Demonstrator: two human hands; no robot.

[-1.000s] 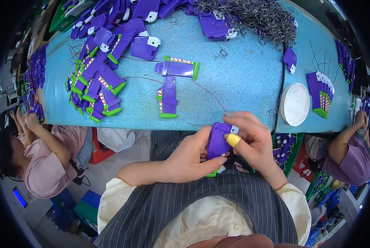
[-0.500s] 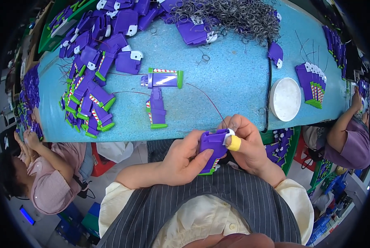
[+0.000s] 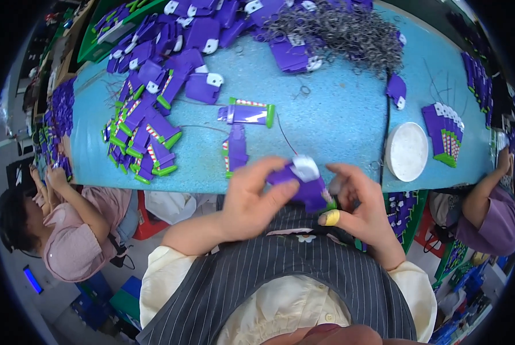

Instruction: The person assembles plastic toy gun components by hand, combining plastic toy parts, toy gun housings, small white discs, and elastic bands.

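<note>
Gripped between the fingers and thumb of my left hand is a purple plastic toy part, slightly blurred, with a white corner piece and a green, red-and-white striped edge. A thin dark wire sticks up from it toward the table. My right hand is beside the part's right side, fingers and thumb apart, with a yellow wrap round the thumb. Just beyond my hands lie a purple part with a green end and another purple part, partly hidden by my left hand.
Purple, green-edged parts are heaped at left on the blue table. A tangle of grey wire rings lies at the back. At right are a round white dish and a fanned stack of parts. People sit at both sides.
My right hand has come away from the part's white corner and opened. My left hand has turned the part, so its striped edge now faces right. The whole view has shifted slightly.
</note>
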